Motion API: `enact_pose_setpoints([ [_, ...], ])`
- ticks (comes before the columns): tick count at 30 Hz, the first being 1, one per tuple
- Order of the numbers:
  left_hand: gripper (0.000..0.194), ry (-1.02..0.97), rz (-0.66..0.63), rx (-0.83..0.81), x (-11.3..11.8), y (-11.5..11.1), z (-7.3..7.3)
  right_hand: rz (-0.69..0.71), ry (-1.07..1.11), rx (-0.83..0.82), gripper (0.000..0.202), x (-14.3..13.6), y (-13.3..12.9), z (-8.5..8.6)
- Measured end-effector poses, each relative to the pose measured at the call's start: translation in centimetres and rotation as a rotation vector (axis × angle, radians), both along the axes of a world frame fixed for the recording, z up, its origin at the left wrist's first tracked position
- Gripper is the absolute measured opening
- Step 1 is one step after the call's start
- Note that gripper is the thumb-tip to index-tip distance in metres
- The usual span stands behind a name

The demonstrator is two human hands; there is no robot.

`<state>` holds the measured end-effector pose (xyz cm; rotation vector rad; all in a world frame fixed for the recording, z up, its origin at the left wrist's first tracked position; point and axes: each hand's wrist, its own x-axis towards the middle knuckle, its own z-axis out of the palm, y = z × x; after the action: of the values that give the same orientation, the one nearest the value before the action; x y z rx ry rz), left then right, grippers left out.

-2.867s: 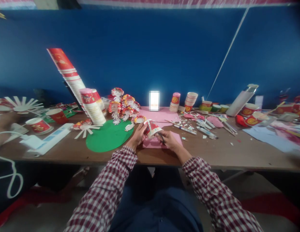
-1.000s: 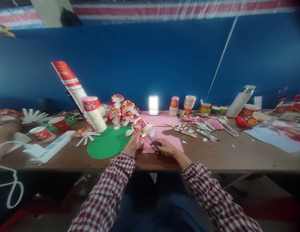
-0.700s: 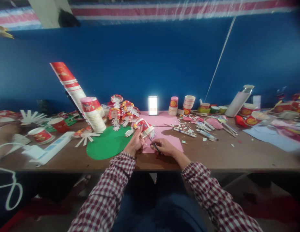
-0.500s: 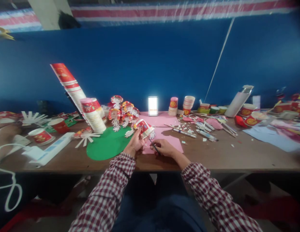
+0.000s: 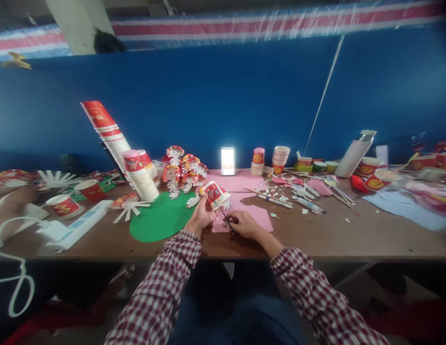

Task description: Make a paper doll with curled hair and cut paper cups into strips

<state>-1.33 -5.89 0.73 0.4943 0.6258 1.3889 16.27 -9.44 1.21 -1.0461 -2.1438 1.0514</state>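
My left hand [image 5: 203, 214] is closed around a red and white paper cup [image 5: 215, 194], tilted on its side above the pink paper sheets [image 5: 259, 218]. A thin, dark, pen-like tool [image 5: 228, 223] is pinched in my right hand [image 5: 245, 224]. Its upper tip points at the rim of the cup; whether it touches is too small to tell. White cut-paper shapes [image 5: 227, 204] show just beyond the cup. Left of my left hand lies a green oval sheet [image 5: 158, 223], with several frilly cut-paper figures [image 5: 187, 170] behind it.
Tall leaning cup stacks [image 5: 146, 181] stand at left, near a white power strip [image 5: 87, 225] and loose cups [image 5: 64, 206]. Another person's arm [image 5: 10, 211] rests at far left. Pens [image 5: 275, 200], paper scraps and a tilted white flask [image 5: 355, 154] are at right. A blue partition [image 5: 208, 96] closes the back.
The whole view has shifted slightly downward in the frame. Both hands keep their grips on the cup and the tool, with hardly any movement relative to each other.
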Motion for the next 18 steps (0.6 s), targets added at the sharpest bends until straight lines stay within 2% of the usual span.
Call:
enact_pose_setpoints([
  [9, 0.028, 0.066, 0.065, -0.034, 0.63, -0.16, 0.10, -0.009, -0.012, 0.049, 0.031, -0.01, 0.17, -0.23],
  [18, 0.026, 0.077, 0.053, 0.019, 0.60, -0.04, 0.05, 0.017, -0.014, 0.089, 0.032, 0.15, 0.26, -0.34],
])
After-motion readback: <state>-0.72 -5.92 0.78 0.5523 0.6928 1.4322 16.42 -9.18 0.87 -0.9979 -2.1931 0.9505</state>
